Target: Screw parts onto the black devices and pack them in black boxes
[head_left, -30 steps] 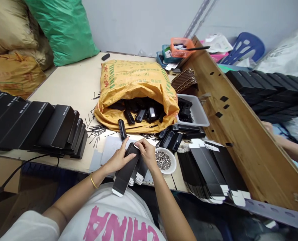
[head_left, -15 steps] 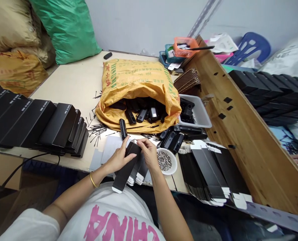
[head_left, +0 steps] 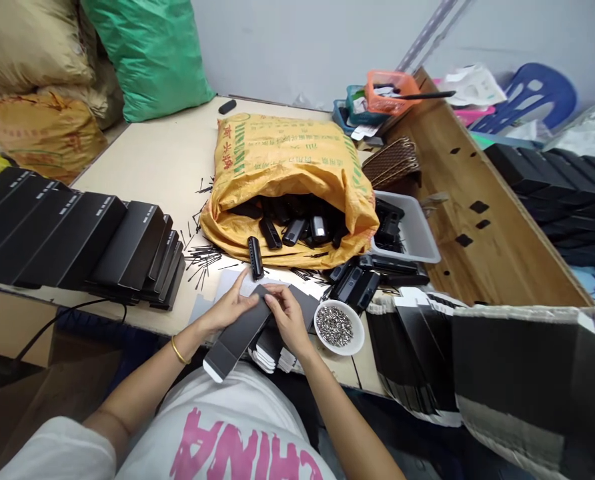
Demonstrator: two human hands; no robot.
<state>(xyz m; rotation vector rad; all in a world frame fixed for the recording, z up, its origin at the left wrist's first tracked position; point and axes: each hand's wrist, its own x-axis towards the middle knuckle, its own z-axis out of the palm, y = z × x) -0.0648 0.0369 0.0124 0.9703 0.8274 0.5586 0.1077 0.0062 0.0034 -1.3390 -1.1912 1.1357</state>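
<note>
Near the table's front edge, a long black box (head_left: 237, 337) lies slanted in front of my chest, its white flap at the lower end. My left hand (head_left: 230, 308) grips its upper left side. Fingers of my right hand (head_left: 285, 313) are bent over the top end of the same box. Just beyond my left fingertips stands a small black device (head_left: 255, 258). More flat black boxes (head_left: 305, 305) lie under and beside my right hand. A white bowl of small metal parts (head_left: 339, 327) sits to the right of that hand.
An open yellow sack (head_left: 287, 153) of black devices fills the middle. Closed black boxes (head_left: 92, 240) are stacked at left. A grey bin (head_left: 417, 227), a wooden partition (head_left: 457, 193) and flat boxes (head_left: 407, 353) stand at right. A large black carton piece (head_left: 522, 373) covers the lower right.
The view has shifted, moving most things rightward. A large black carton piece has come in at the lower right. The box in my hands has tilted further, its lower end to the left.
</note>
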